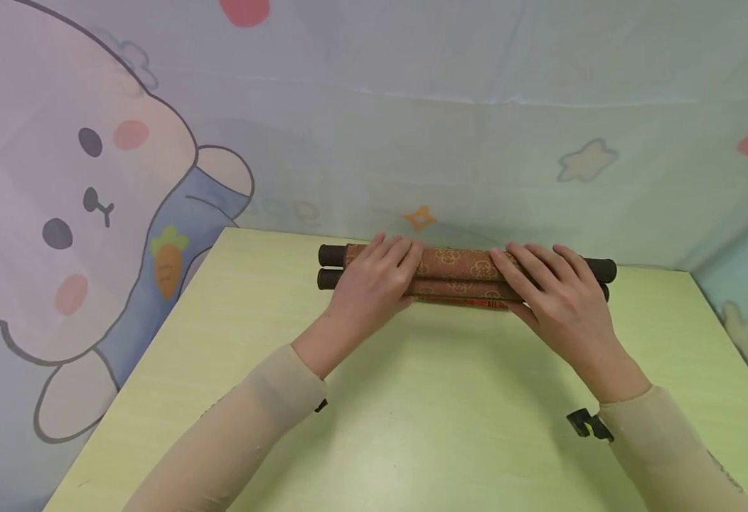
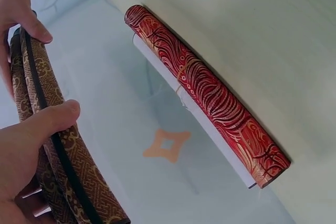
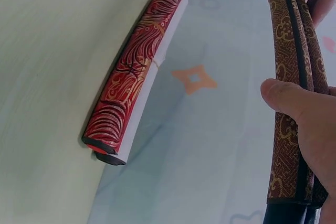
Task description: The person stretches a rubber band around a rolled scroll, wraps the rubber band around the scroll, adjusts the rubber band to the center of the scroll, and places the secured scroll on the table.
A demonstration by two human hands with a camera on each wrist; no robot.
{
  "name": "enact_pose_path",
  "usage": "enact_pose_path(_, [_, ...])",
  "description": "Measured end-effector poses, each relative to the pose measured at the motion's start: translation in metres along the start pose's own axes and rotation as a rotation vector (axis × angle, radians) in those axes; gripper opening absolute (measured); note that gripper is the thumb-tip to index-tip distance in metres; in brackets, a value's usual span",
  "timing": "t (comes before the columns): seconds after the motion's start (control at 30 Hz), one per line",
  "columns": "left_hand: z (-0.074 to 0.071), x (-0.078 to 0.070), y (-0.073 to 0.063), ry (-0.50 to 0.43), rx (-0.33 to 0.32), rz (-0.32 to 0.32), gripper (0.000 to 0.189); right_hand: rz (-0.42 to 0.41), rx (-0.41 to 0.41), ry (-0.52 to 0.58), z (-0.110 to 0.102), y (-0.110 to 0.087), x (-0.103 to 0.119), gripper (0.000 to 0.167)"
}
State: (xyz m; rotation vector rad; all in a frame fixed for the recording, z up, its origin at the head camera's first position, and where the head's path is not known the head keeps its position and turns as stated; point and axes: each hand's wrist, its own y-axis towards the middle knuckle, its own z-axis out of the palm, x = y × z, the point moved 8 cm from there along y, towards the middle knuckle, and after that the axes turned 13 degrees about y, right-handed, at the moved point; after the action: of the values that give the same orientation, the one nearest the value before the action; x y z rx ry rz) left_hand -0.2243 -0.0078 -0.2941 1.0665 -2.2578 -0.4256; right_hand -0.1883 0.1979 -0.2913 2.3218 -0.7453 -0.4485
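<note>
My left hand (image 1: pixel 374 281) and my right hand (image 1: pixel 559 302) grip a brown scroll (image 1: pixel 451 263), gold-patterned and made of two parallel rolls. Dark knobs stick out at its ends in the head view. Both wrist views show thumbs on the near side, across or beside a dark stripe, with fingers curled behind. The brown scroll is held up, apart from a red brocade scroll (image 2: pixel 210 98) that lies by the table's back edge. A thin band bearing a white strip runs along the red scroll (image 3: pixel 131 66). From the head, only a sliver of it shows under the brown one.
A pale yellow-green table (image 1: pixel 374 427) spreads below the arms. Behind it hangs a cloth backdrop (image 1: pixel 412 142) with a cartoon animal on the left, stars and other shapes. A black clip-like piece (image 1: pixel 588 424) shows at the right wrist.
</note>
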Motion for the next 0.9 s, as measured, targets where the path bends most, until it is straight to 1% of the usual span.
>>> enact_pose_path(0.13, [0.0,0.001,-0.002,0.018,-0.007,-0.005,0.087,0.001,-0.022,0.002,-0.002,0.0,0.0,0.091])
enact_pose_path(0.27, [-0.001,0.003,-0.004,0.021,-0.027,-0.021,0.094,0.004,-0.025,-0.003,-0.003,0.001,-0.001,0.09])
enact_pose_path(0.43, [-0.001,0.009,-0.003,0.028,-0.037,-0.057,0.093,0.012,-0.022,-0.008,-0.004,0.002,-0.003,0.092])
enact_pose_path(0.53, [-0.001,0.01,-0.001,0.026,-0.028,-0.053,0.087,0.011,-0.021,-0.007,-0.004,0.003,-0.003,0.093])
enact_pose_path(0.63, [0.001,0.012,0.0,-0.005,-0.008,-0.053,0.084,0.008,-0.02,-0.003,-0.004,0.004,-0.002,0.093])
enact_pose_path(0.73, [0.003,0.014,0.001,-0.028,0.012,-0.06,0.083,0.009,-0.015,-0.002,-0.003,0.004,-0.003,0.094])
enact_pose_path(0.9, [0.006,0.016,0.002,-0.028,0.034,-0.054,0.083,0.015,0.0,-0.014,-0.002,0.004,-0.003,0.097])
